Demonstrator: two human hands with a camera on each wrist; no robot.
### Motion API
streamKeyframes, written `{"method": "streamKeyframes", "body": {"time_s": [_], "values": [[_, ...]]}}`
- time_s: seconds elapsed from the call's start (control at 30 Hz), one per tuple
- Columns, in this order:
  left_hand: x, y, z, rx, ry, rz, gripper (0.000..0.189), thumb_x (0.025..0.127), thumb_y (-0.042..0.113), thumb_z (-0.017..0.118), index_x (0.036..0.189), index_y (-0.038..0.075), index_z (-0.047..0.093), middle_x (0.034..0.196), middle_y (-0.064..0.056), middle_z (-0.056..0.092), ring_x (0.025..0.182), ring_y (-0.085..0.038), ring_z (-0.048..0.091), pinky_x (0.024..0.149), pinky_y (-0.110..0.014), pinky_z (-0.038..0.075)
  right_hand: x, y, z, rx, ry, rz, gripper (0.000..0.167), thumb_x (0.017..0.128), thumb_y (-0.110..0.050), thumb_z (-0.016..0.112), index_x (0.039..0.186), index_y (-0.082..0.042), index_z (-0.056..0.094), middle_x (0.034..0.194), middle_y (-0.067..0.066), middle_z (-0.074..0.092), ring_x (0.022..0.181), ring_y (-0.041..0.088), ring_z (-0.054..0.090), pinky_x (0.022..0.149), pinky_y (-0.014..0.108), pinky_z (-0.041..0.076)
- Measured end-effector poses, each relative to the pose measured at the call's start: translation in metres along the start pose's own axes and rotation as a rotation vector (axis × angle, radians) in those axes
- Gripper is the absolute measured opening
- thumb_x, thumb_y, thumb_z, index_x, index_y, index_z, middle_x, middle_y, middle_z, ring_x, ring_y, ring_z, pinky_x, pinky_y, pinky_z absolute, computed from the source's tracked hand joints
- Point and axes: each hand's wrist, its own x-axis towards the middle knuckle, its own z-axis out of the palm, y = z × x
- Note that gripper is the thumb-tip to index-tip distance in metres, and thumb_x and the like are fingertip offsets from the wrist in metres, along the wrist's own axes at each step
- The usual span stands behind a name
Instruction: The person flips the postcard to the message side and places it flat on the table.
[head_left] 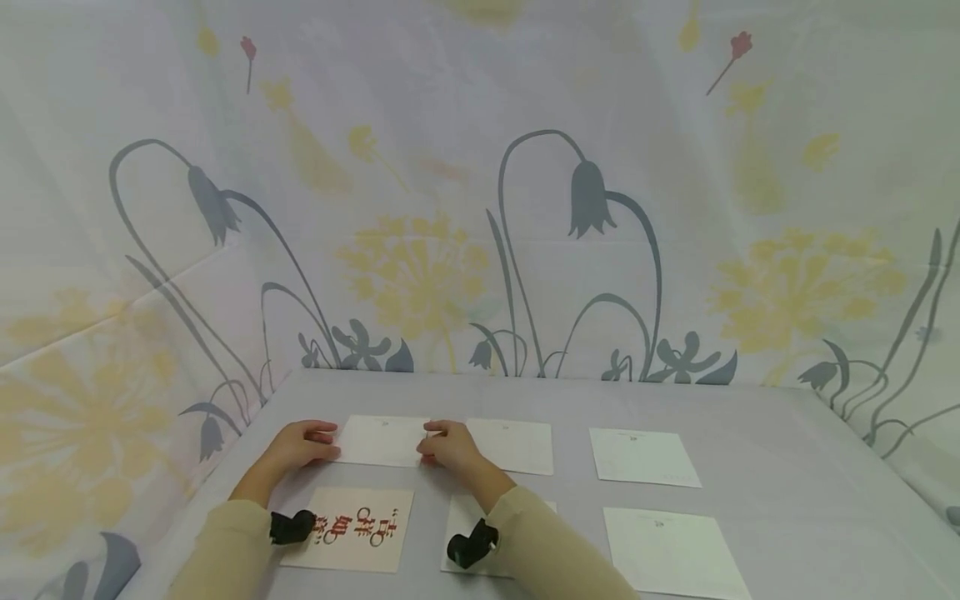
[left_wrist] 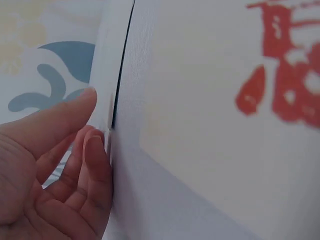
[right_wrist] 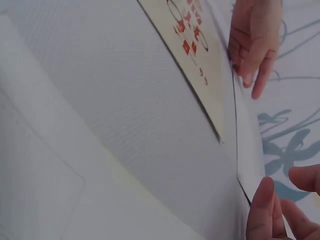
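A blank white card (head_left: pixel 382 442) lies on the table in the back row at left. My left hand (head_left: pixel 300 444) is at its left end, fingertips touching the edge; the left wrist view shows the thumb raised apart from the loosely bent fingers. At the card's right end is my right hand (head_left: pixel 450 448), its fingertips by the corner and its thumb held off from them in the right wrist view. In front of that card lies a cream card (head_left: pixel 352 542) with red Chinese characters, partly covered by the left wrist's black strap.
A second white card (head_left: pixel 517 446) sits just right of my right hand. Below my right forearm another white card (head_left: pixel 457 529) is partly hidden. Two more, a back card (head_left: pixel 645 457) and a front card (head_left: pixel 671 550), lie to the right. Flower-patterned cloth (head_left: pixel 450 167) surrounds the table.
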Motion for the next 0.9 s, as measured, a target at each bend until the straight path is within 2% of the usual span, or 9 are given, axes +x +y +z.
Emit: {"method": "streamKeyframes", "body": {"time_s": [0.13,0.3,0.5,0.67,0.8,0.9], "values": [[-0.004,-0.004,-0.003,-0.052,0.01,0.042,0.05,0.079,0.008,0.072,0.121,-0.01,0.053,0.102,-0.019,0.059,0.076,-0.015,0.059,0.066,-0.028,0.052,-0.005,-0.008,-0.001,0.078,-0.011,-0.007,0.042,0.079,0.006,0.063,0.12,0.009,0.053,0.085,0.011,0.057,0.069,0.016,0.06,0.068,0.029,0.055],[-0.014,-0.004,-0.008,-0.051,0.011,0.117,0.05,0.081,0.013,0.072,0.124,-0.007,0.053,0.108,-0.021,0.058,0.088,-0.023,0.061,0.072,-0.032,0.054,-0.016,-0.017,-0.001,0.108,-0.041,-0.037,0.041,0.078,0.005,0.064,0.118,0.008,0.055,0.082,0.009,0.056,0.068,0.016,0.059,0.069,0.03,0.055],[-0.033,0.001,-0.015,-0.029,-0.004,0.184,0.048,0.08,0.016,0.074,0.121,-0.003,0.056,0.107,-0.018,0.059,0.09,-0.024,0.06,0.072,-0.031,0.051,-0.036,-0.024,0.001,0.048,-0.071,-0.112,0.032,0.078,0.001,0.068,0.109,0.003,0.059,0.082,0.007,0.055,0.071,0.022,0.061,0.068,0.031,0.055],[-0.048,-0.001,-0.022,-0.036,-0.053,0.277,0.045,0.08,0.013,0.074,0.117,-0.006,0.056,0.106,-0.019,0.06,0.091,-0.026,0.06,0.071,-0.027,0.051,-0.053,-0.03,0.003,0.015,-0.061,-0.185,0.025,0.077,0.0,0.07,0.101,-0.001,0.061,0.084,0.005,0.056,0.071,0.015,0.056,0.066,0.029,0.054],[-0.058,-0.005,-0.027,-0.023,-0.102,0.325,0.044,0.079,0.013,0.075,0.114,-0.007,0.057,0.106,-0.019,0.06,0.096,-0.033,0.058,0.077,-0.029,0.051,-0.063,-0.032,0.004,-0.031,-0.063,-0.257,0.024,0.077,-0.001,0.071,0.098,-0.001,0.06,0.086,0.004,0.057,0.072,0.013,0.055,0.064,0.026,0.051],[-0.064,-0.007,-0.03,0.013,-0.137,0.363,0.044,0.078,0.016,0.076,0.112,-0.005,0.058,0.107,-0.017,0.06,0.1,-0.032,0.056,0.083,-0.034,0.05,-0.069,-0.031,0.005,-0.09,-0.072,-0.303,0.023,0.076,-0.003,0.073,0.095,-0.002,0.06,0.088,0.003,0.058,0.078,0.015,0.055,0.064,0.025,0.048]]}}
